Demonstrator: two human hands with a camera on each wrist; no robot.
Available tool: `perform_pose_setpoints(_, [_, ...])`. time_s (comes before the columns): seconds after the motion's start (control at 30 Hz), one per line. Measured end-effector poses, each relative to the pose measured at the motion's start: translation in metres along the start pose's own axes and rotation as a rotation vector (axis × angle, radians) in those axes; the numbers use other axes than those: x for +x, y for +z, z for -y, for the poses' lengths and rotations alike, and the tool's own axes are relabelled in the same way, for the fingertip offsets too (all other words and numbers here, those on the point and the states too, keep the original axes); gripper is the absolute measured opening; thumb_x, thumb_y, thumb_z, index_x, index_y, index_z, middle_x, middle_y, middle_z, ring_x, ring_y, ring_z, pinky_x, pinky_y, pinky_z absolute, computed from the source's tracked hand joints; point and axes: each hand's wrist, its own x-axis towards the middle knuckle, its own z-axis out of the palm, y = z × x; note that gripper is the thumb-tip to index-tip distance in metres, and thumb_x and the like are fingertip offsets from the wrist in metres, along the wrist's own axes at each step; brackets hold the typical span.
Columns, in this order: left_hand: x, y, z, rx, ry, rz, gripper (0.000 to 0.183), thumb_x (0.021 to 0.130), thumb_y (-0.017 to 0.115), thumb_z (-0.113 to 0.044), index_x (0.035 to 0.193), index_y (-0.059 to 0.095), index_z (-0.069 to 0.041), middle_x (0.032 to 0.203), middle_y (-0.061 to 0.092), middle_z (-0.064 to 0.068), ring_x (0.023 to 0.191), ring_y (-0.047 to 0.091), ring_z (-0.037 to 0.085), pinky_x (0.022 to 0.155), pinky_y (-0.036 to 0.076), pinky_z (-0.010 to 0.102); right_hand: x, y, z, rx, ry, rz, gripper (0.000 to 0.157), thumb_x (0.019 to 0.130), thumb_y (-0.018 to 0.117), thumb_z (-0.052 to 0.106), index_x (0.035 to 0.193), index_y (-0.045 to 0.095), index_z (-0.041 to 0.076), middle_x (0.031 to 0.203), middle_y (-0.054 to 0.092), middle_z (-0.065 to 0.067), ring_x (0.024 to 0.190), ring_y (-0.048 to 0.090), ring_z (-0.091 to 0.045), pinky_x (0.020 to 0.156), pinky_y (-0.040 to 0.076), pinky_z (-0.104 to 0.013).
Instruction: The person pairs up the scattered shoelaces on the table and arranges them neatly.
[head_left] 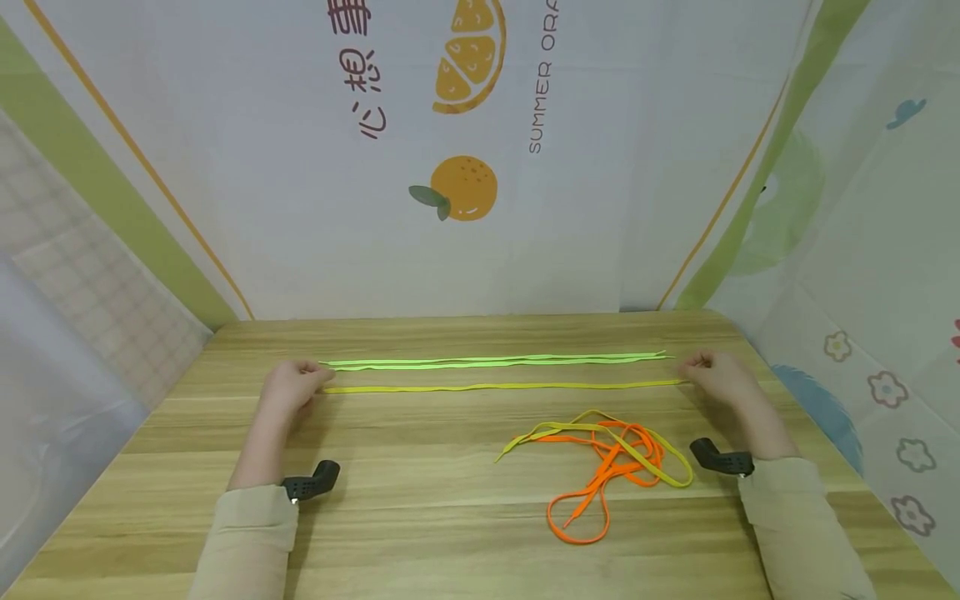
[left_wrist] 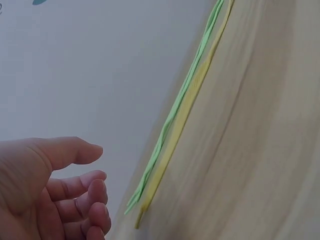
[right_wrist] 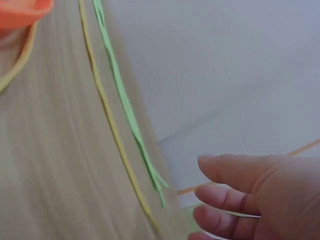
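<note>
A yellow shoelace (head_left: 480,387) lies stretched straight across the wooden table. Just beyond it run green shoelaces (head_left: 487,362), side by side and nearly parallel. By the left ends of these laces is my left hand (head_left: 296,385); in the left wrist view its thumb and loosely bent fingers (left_wrist: 97,192) hold nothing and stand apart from the lace tips. My right hand (head_left: 716,375) is at the right ends. The right wrist view shows a gap between its thumb and relaxed fingers (right_wrist: 215,218), with no lace between them.
Nearer me, right of the middle, orange shoelace (head_left: 600,479) lies in a loose tangle with another yellow shoelace (head_left: 671,454) looped over it. A printed cloth (head_left: 555,250) hangs behind the wooden table (head_left: 420,533). Black wrist cameras (head_left: 311,482) are worn on both forearms.
</note>
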Motion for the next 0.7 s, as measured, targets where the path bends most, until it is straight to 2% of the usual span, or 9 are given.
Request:
perform_pose_setpoints(0.2, [-0.004,0.004,-0.009,0.027,0.055,-0.014,0.039,0.094,0.058,-0.027,0.110,0.059,0.008,0.079,0.060,0.014,0.049,0.044,0.011,0.046,0.042,0.026,-0.003,-0.005,0.006,0.001,-0.040,-0.003,0.042,0.098,0.055,0.033,0.107,0.057,-0.008,0.094,0.062,-0.019,0.085,0.058,-0.033,0.071,0.046,-0.047])
perform_pose_setpoints(0.43, [-0.003,0.017,-0.018,0.065,0.095,0.020,0.038,0.094,0.057,-0.026,0.110,0.059,0.008,0.081,0.063,0.014,0.056,0.057,0.020,0.051,0.046,0.031,-0.007,-0.009,0.018,0.005,-0.052,-0.024,0.045,0.098,0.055,0.034,0.112,0.057,-0.009,0.108,0.059,-0.027,0.097,0.056,-0.039,0.076,0.046,-0.050])
perform_pose_setpoints(0.7, [-0.006,0.029,-0.033,0.112,0.200,0.051,0.032,0.094,0.056,-0.024,0.107,0.062,0.005,0.081,0.065,0.013,0.063,0.061,0.027,0.059,0.049,0.035,-0.011,-0.012,0.029,-0.009,-0.085,-0.059,0.047,0.097,0.055,0.038,0.112,0.059,-0.007,0.109,0.059,-0.026,0.096,0.055,-0.039,0.075,0.046,-0.050])
